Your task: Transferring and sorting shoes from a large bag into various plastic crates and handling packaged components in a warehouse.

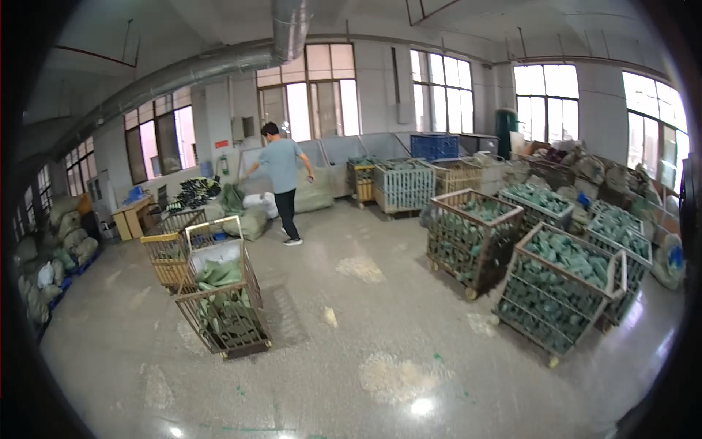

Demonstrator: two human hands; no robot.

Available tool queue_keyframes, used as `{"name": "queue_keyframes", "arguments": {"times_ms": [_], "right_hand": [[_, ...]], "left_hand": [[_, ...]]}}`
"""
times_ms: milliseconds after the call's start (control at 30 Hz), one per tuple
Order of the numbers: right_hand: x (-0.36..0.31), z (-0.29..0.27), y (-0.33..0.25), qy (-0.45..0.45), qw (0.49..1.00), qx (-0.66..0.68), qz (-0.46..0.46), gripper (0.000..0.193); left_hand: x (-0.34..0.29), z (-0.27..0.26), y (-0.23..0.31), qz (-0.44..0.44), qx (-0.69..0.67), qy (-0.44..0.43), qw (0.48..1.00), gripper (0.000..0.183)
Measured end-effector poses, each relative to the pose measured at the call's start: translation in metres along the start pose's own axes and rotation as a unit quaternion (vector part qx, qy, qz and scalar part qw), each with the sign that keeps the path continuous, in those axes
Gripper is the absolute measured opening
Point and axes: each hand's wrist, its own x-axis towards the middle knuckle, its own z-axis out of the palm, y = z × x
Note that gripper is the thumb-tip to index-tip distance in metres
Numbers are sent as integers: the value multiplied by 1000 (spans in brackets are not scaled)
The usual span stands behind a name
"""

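Note:
Neither of my hands shows in the head view, and no forearm comes in from the lower edge. Left of the middle stands a brown metal cage cart (223,322) with long flat green pieces (221,274) heaped inside. At the right, a rusty barred cart (545,311) is filled with small green pieces (567,256). Behind it is another brown cart (468,252), loaded with similar green pieces. What exactly these pieces are, I cannot tell.
A person (281,175) in a blue-grey shirt walks near stuffed sacks (252,222). Further back stand a white barred cart (404,189) and a blue crate (434,146). More sacks (69,234) line the left wall. Pale worn patches (402,377) mark the concrete floor.

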Motion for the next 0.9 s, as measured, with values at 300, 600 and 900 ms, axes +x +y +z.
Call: {"name": "queue_keyframes", "arguments": {"times_ms": [300, 600, 900], "right_hand": [[206, -73, 56, -23, 1000, 13, 2, 37], [381, -285, -71, 12, 963, 180, -200, 34], [456, -221, 162, -298, 948, 70, 90, 37]], "left_hand": [[61, -110, -12, -145, -68, 80, 984, 39], [228, -305, -102, -177, -71, 137, 972, 40], [428, -502, -136, -167, -86, 154, 970, 41]]}}
